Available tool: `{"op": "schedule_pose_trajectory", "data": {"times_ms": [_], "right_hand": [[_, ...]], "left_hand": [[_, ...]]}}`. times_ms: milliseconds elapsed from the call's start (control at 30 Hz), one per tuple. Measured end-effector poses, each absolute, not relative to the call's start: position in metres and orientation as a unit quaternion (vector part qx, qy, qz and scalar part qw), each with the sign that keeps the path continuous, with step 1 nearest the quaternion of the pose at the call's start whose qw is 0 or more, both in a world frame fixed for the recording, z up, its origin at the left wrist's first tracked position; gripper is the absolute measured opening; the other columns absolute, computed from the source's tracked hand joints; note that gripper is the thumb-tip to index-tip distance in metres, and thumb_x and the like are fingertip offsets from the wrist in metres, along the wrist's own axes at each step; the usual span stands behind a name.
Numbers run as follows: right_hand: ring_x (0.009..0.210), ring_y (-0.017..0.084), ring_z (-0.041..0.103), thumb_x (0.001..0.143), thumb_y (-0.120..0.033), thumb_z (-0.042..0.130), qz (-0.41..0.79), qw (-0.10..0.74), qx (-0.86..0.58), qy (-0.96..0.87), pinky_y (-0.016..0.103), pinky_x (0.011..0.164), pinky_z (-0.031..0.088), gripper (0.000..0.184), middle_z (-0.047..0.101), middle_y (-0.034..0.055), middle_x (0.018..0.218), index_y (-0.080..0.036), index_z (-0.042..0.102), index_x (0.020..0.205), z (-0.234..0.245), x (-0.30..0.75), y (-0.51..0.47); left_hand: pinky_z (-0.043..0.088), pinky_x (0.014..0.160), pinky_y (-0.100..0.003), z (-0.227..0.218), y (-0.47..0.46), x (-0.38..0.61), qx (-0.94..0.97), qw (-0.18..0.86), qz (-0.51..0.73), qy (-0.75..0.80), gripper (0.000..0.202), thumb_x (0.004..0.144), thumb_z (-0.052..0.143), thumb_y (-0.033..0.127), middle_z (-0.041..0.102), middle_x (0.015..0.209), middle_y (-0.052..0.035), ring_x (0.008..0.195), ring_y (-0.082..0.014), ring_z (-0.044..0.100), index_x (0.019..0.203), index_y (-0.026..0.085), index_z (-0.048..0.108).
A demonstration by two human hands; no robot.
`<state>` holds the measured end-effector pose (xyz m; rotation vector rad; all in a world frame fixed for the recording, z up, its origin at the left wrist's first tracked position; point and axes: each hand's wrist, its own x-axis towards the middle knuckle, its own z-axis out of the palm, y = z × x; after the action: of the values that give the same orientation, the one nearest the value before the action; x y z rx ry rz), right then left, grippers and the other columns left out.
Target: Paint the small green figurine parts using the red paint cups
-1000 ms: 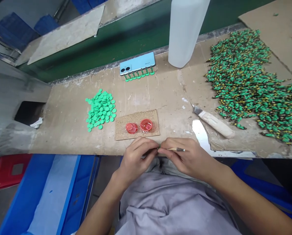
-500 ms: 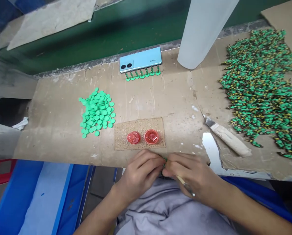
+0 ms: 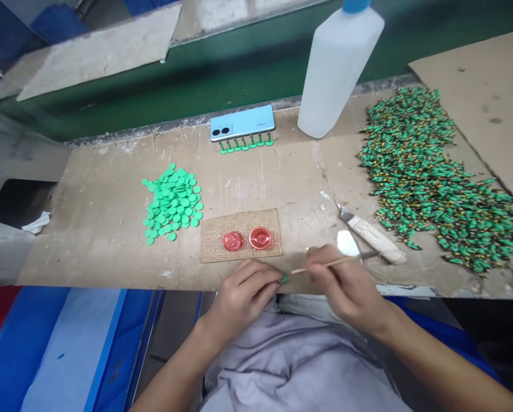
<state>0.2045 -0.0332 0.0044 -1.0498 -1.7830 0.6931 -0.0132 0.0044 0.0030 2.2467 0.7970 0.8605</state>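
Observation:
My left hand (image 3: pixel 243 294) is closed at the table's near edge, pinching a small green piece (image 3: pixel 283 279) between its fingertips. My right hand (image 3: pixel 346 286) is closed on a thin wooden stick (image 3: pixel 325 264) that points left toward the green piece; stick and piece are slightly apart. Just beyond the hands lies a cork pad (image 3: pixel 240 234) with two small red cups (image 3: pixel 247 239). A heap of green discs (image 3: pixel 171 202) lies to the left. A large pile of green and yellow parts (image 3: pixel 428 177) covers the right side.
A blue phone (image 3: pixel 242 122) lies at the back with a row of small green pieces (image 3: pixel 245 144) before it. A white bottle (image 3: pixel 336 66) stands at the back right. A white-handled knife (image 3: pixel 370 234) lies right of the cork pad. Blue bins (image 3: pixel 80 349) sit below on the left.
My right hand has drawn away from the left and turned the stick so it lies nearly level above the table edge. The left hand keeps its pinch on the green piece.

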Motion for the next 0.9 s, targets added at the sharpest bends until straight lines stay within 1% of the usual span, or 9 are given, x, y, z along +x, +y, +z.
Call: {"op": "schedule_pose_trajectory", "data": {"times_ms": [100,167,267,467,600,733,900], "right_hand": [[0.066,0.014,0.061,0.107,-0.012,0.044,0.27,0.465,-0.455,-0.709,0.024,0.06,0.047,0.019,0.063,-0.0009,0.078,-0.024,0.053,0.097,0.005,0.206,-0.034],[0.07,0.014,0.065,0.106,-0.013,0.048,0.27,0.453,-0.447,-0.722,0.024,0.064,0.049,0.018,0.066,-0.0002,0.08,-0.024,0.055,0.094,0.005,0.204,-0.033],[0.073,0.015,0.067,0.107,-0.013,0.048,0.269,0.437,-0.446,-0.733,0.025,0.068,0.05,0.019,0.067,0.0008,0.08,-0.022,0.058,0.094,0.005,0.2,-0.03],[0.074,0.014,0.068,0.109,-0.015,0.046,0.286,0.418,-0.438,-0.743,0.023,0.071,0.051,0.02,0.068,0.0008,0.082,-0.021,0.059,0.096,0.006,0.198,-0.03],[0.076,0.015,0.068,0.109,-0.015,0.046,0.303,0.406,-0.434,-0.745,0.024,0.073,0.052,0.019,0.069,0.0013,0.083,-0.021,0.059,0.097,0.005,0.199,-0.031],[0.074,0.014,0.067,0.11,-0.016,0.045,0.294,0.406,-0.428,-0.752,0.024,0.072,0.051,0.02,0.069,0.0012,0.083,-0.021,0.058,0.096,0.005,0.199,-0.029],[0.068,0.014,0.061,0.111,-0.019,0.045,0.267,0.404,-0.427,-0.764,0.025,0.066,0.047,0.022,0.064,-0.0002,0.078,-0.022,0.054,0.091,0.002,0.196,-0.027]], "left_hand": [[0.059,0.079,-0.028,0.002,0.005,-0.014,0.849,0.295,0.325,0.296,0.014,0.097,0.07,0.007,0.076,0.094,-0.0056,0.086,-0.0164,0.072,0.106,0.017,0.071],[0.058,0.079,-0.028,0.001,0.004,-0.014,0.85,0.291,0.328,0.293,0.015,0.097,0.07,0.007,0.076,0.094,-0.0049,0.086,-0.0158,0.071,0.106,0.017,0.071],[0.057,0.081,-0.027,0.0,0.004,-0.014,0.851,0.289,0.33,0.29,0.015,0.096,0.07,0.006,0.076,0.095,-0.0047,0.086,-0.0155,0.071,0.107,0.017,0.071],[0.057,0.082,-0.027,0.0,0.005,-0.012,0.848,0.293,0.332,0.292,0.017,0.096,0.071,0.006,0.076,0.096,-0.0052,0.087,-0.0156,0.071,0.11,0.016,0.07],[0.057,0.083,-0.027,0.001,0.004,-0.012,0.846,0.298,0.326,0.298,0.019,0.095,0.071,0.005,0.076,0.097,-0.0051,0.088,-0.0156,0.071,0.111,0.016,0.07],[0.057,0.083,-0.027,0.002,0.003,-0.012,0.845,0.304,0.321,0.301,0.019,0.095,0.072,0.005,0.076,0.097,-0.005,0.088,-0.0154,0.071,0.11,0.016,0.07],[0.057,0.082,-0.026,0.001,0.003,-0.012,0.841,0.31,0.325,0.301,0.015,0.096,0.071,0.005,0.075,0.095,-0.0042,0.086,-0.015,0.07,0.106,0.016,0.069]]}}
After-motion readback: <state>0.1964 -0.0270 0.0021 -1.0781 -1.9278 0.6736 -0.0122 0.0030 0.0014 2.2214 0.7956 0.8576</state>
